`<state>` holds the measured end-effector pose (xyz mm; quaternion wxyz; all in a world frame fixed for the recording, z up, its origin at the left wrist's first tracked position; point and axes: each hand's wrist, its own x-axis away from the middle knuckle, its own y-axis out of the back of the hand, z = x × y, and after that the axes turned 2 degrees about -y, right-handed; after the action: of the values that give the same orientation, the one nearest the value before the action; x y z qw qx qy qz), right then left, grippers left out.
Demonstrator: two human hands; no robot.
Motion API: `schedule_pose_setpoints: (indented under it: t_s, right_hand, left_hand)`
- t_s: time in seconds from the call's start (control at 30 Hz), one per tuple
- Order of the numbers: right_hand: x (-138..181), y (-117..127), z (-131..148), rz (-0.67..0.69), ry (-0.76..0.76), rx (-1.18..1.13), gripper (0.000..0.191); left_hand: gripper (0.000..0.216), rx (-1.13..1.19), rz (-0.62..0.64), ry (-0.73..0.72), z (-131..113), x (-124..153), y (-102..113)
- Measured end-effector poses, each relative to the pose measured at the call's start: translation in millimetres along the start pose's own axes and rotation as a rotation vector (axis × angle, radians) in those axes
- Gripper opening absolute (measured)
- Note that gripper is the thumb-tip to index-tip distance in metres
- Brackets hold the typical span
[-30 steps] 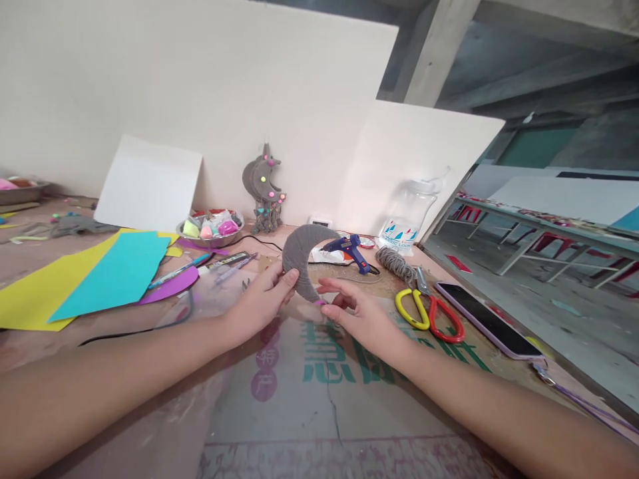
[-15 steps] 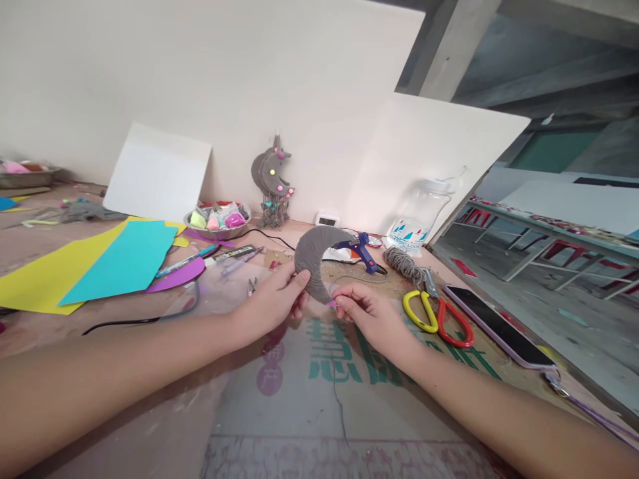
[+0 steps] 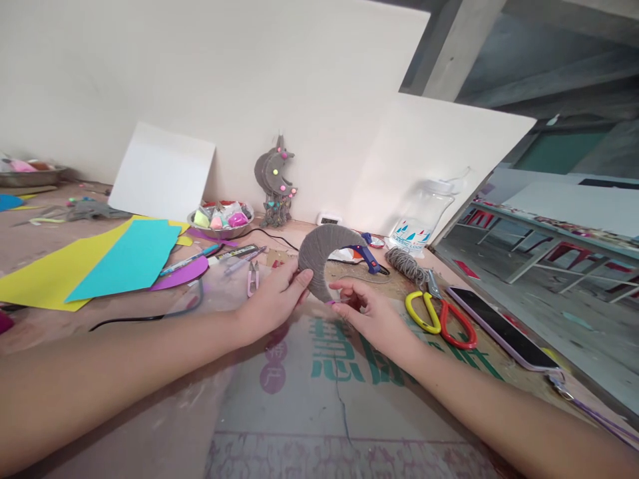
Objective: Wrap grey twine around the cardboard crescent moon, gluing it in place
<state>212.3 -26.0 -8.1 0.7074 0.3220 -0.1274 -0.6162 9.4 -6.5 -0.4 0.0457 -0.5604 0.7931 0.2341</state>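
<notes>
A crescent moon (image 3: 317, 258), wound closely in grey yarn, is held upright in front of me. My left hand (image 3: 279, 299) grips its outer curve, thumb on the near face. A bit of purple shows at the lower tip, where the winding stops. At that tip, my right hand (image 3: 362, 307) has thumb and forefinger closed around the thin yarn strand. The strand loops behind towards a bundle of grey yarn (image 3: 405, 266) on the table. Behind the moon lies a blue glue gun (image 3: 370, 259), partly hidden.
Yellow-and-red-handled scissors (image 3: 423, 313) and a phone (image 3: 503, 327) lie at right. Small snips (image 3: 253, 278), pens and coloured sheets (image 3: 124, 261) are at left. A decorated moon ornament (image 3: 275, 174), a bowl of clay (image 3: 219, 229) and a clear jug (image 3: 422, 216) stand behind.
The moon has turned slightly, its upper tip now covering the glue gun's nozzle. My right fingers have shifted at the lower tip. The snips show more fully beside my left hand.
</notes>
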Motion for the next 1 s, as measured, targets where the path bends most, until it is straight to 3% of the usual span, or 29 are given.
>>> schedule_pose_setpoints:
  t_s: [0.2,0.5,0.7,0.9,1.0]
  right_hand:
    - [-1.2,0.0,1.5,0.036,-0.011,0.029,0.022]
    - [-1.6,5.1,7.4,0.008,-0.037,-0.006,0.019]
    - [-0.3,3.5,7.2,0.034,-0.034,0.036,0.029]
    - [3.3,2.7,11.3,-0.107,0.033,0.046,0.022]
    - [5.4,3.6,12.6,-0.067,0.062,0.084,0.021]
  left_hand:
    - [0.03,0.229,0.053,0.143,9.0,-6.4,-2.3]
    - [0.029,0.318,0.095,0.265,16.3,-14.5,-3.5]
    - [0.03,0.318,0.085,0.263,13.0,-13.4,-2.5]
    - [0.029,0.293,0.043,0.171,9.9,-11.7,-1.9]
    - [0.028,0.298,0.037,0.183,9.2,-11.4,-1.7]
